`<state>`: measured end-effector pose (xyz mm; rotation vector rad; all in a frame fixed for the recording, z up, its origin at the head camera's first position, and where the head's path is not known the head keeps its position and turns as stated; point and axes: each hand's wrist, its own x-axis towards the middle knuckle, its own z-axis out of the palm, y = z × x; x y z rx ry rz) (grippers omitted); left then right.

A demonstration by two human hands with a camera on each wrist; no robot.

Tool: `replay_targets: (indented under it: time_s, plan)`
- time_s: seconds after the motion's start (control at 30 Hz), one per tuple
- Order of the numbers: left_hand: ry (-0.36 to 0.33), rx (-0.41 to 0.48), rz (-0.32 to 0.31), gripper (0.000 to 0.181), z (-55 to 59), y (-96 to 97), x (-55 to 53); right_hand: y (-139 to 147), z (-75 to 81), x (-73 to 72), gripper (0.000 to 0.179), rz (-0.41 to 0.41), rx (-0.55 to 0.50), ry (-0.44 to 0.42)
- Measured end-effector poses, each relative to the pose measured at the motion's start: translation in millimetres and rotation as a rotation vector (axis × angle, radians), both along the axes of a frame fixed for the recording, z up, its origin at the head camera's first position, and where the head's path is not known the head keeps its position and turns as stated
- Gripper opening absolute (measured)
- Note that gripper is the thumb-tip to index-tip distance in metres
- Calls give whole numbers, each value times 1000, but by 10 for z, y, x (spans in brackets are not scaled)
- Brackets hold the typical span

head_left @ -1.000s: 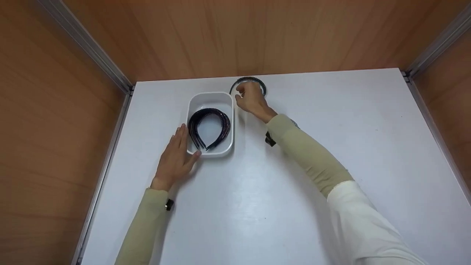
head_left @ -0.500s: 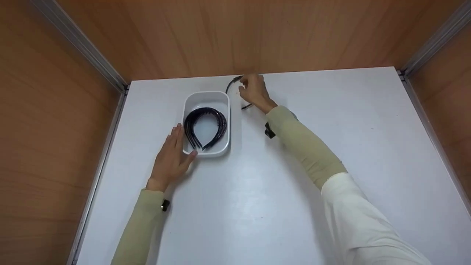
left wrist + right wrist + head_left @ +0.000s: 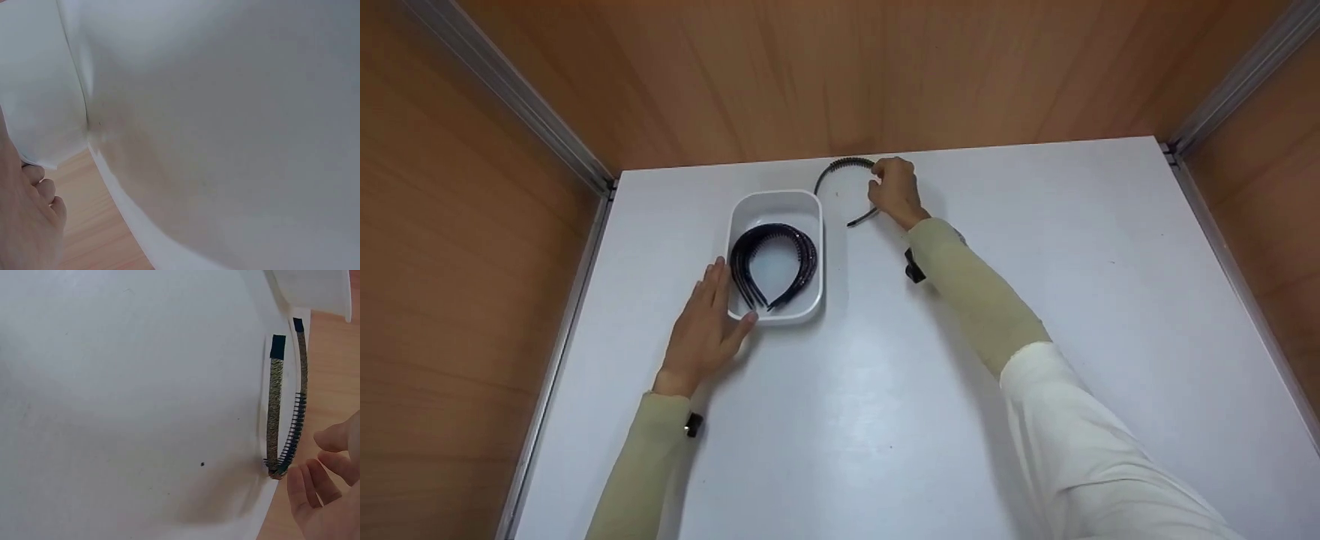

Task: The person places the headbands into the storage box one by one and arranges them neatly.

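My left hand (image 3: 697, 334) lies with straight fingers along the left wall of a white tray (image 3: 822, 281), its thumb at the front corner. Inside the tray lie several dark toothed headbands (image 3: 741, 259), nested together. Beyond the tray's far right corner, a single toothed headband (image 3: 851, 163) with glittery gold and dark ends rests on the table. My right hand (image 3: 896, 187) is at its right side, covering part of the band in the head view. In the right wrist view, the loosely bent fingertips (image 3: 295, 481) are close beside the bend, with thumb and fingers apart; contact is unclear.
The white table (image 3: 840, 420) meets a wood-grain back panel (image 3: 840, 75). Wood-grain side panels (image 3: 457, 300) with metal rails (image 3: 562, 330) border it left and right. The single headband is close to the table's back edge.
The single headband has turned, so its opening now faces down and left and one end shows. My right hand has shifted right along it. The left hand keeps its place on the tray.
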<state>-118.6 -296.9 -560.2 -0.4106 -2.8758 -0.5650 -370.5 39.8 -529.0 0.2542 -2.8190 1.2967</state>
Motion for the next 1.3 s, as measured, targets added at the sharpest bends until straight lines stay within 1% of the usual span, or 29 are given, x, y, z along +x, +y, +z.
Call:
replay_targets:
  time_s: [0.13,0.23,0.37,0.53,0.83,0.97,1.13,1.3]
  plan:
    - [4,-3,11,90,5,-25,8,30,-90,-21,26,-40,2,9]
    - [9,-2,18,90,5,-37,13,36,-129,-38,26,-61,-1,5]
    - [-4,11,13,90,-8,-28,44,43,-178,-38,27,-83,-8,-26]
    - [-9,18,22,90,-10,-16,63,38,-219,-31,28,-101,-43,-63]
    - [-12,11,24,90,7,-10,60,57,-162,-19,26,-194,-73,-129]
    - [-11,12,24,90,6,-3,66,89,-147,-16,28,-225,-80,-161]
    - [-12,15,22,91,4,0,61,145,-133,-6,30,-234,-84,-193]
    - [-10,20,21,91,15,22,45,207,-108,10,27,-237,-91,-213]
